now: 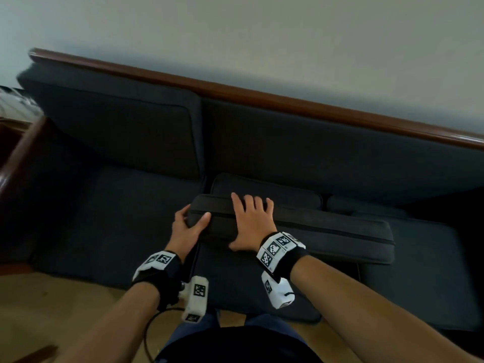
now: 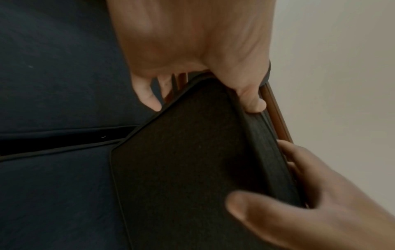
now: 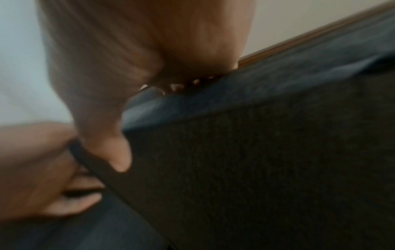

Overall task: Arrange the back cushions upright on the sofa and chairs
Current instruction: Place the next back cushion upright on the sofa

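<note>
A dark back cushion (image 1: pixel 327 231) is raised on its long edge over the middle seat of the sofa (image 1: pixel 314 142). My left hand (image 1: pixel 190 222) grips its left corner, thumb on the near face. My right hand (image 1: pixel 248 221) holds the top edge beside it, fingers over the top and thumb below. In the left wrist view the left hand (image 2: pixel 198 67) pinches the cushion (image 2: pixel 181 160) corner, and the right hand (image 2: pixel 299 211) shows lower right. The right wrist view is blurred: the right hand (image 3: pixel 128 84) clasps the cushion (image 3: pixel 256 169) edge. Another back cushion (image 1: pixel 115 127) stands upright at the left.
A wooden rail (image 1: pixel 235 90) tops the sofa back against a pale wall. A wooden armrest (image 1: pixel 15 158) closes the left end. More dark cushions (image 1: pixel 264 189) lie flat behind the held one. Wood floor (image 1: pixel 52 310) runs in front of the seat.
</note>
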